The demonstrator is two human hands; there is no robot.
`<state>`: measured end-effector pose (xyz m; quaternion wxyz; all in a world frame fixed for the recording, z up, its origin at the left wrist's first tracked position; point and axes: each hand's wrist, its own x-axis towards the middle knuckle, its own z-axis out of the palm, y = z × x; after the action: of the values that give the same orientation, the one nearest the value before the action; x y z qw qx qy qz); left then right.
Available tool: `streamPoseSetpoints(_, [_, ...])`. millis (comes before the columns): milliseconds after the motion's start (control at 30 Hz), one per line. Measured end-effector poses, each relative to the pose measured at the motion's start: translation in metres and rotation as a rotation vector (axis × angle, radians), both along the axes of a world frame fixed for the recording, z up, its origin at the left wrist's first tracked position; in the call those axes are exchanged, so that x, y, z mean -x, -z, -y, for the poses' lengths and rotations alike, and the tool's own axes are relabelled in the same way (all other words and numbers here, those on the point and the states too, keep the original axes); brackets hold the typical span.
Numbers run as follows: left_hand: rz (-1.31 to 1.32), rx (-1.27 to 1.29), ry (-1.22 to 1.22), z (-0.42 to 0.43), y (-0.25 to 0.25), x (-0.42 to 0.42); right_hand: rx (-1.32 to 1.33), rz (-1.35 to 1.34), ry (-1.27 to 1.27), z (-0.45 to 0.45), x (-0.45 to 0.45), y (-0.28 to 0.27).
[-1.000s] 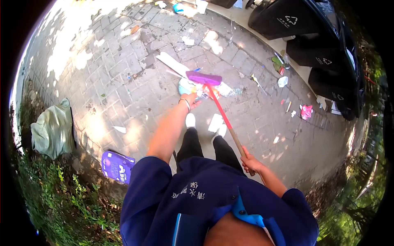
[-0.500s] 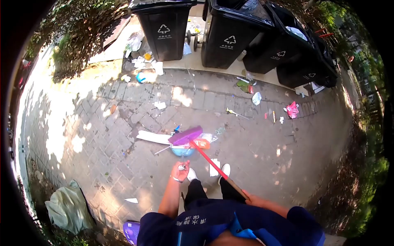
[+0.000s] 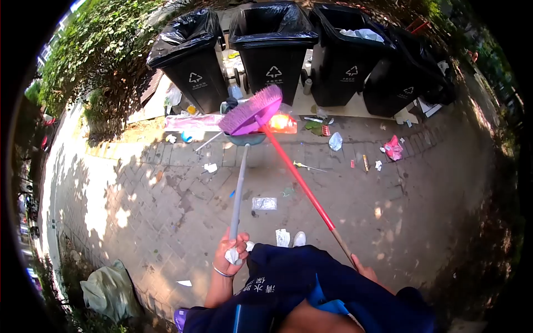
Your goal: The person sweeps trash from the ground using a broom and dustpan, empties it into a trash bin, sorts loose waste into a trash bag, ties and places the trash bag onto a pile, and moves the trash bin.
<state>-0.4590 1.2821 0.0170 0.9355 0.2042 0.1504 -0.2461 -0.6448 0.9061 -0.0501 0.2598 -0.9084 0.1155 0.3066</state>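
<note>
My left hand [image 3: 230, 252] is closed around the grey handle [image 3: 240, 191] of a long-handled dustpan. The blue-grey pan [image 3: 251, 138] is lifted out in front, with litter on it: a long pale strip [image 3: 191, 122], an orange-red packet [image 3: 285, 123] and a thin stick [image 3: 209, 141]. A broom's purple head [image 3: 242, 123], bristles upward, lies over that litter and partly hides it and the pan. My right hand [image 3: 363, 270] grips the lower end of the broom's red and brown handle [image 3: 302, 186], near my body.
Several black wheeled bins [image 3: 273, 55] with bag liners stand ahead. Litter lies on the paving: a pink bag [image 3: 393, 148], a white crumpled bag [image 3: 335, 141], a clear wrapper [image 3: 264, 203] and paper [image 3: 283, 238] by my shoe [image 3: 300, 239]. A pale sack [image 3: 111, 291] sits at lower left.
The dustpan and broom have risen from the paving and moved forward toward the bins, carrying the litter. A clear wrapper now shows on the ground where they were.
</note>
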Motion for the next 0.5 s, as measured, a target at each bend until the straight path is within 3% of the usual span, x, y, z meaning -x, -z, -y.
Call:
streamPoseSetpoints(33, [0.038,0.038,0.014,0.01,-0.009,-0.005,-0.007,0.004,0.01,0.015,-0.005,0.007])
streamPoseSetpoints(167, [0.255,0.015,0.118,0.051,-0.054,-0.045,-0.052,0.424,0.076,0.059,-0.044,0.055])
streamPoseSetpoints(300, [0.556,-0.102,0.164,0.103,-0.095,-0.117,-0.039,0.659,0.183,0.078,-0.124,0.046])
streamPoseSetpoints(433, [0.746,-0.188,0.191,0.167,-0.112,-0.211,-0.092,0.684,0.307,0.101,-0.22,0.034])
streamPoseSetpoints(500, [0.845,-0.231,0.228,0.203,-0.116,-0.26,-0.112,0.905,0.33,0.113,-0.261,0.027])
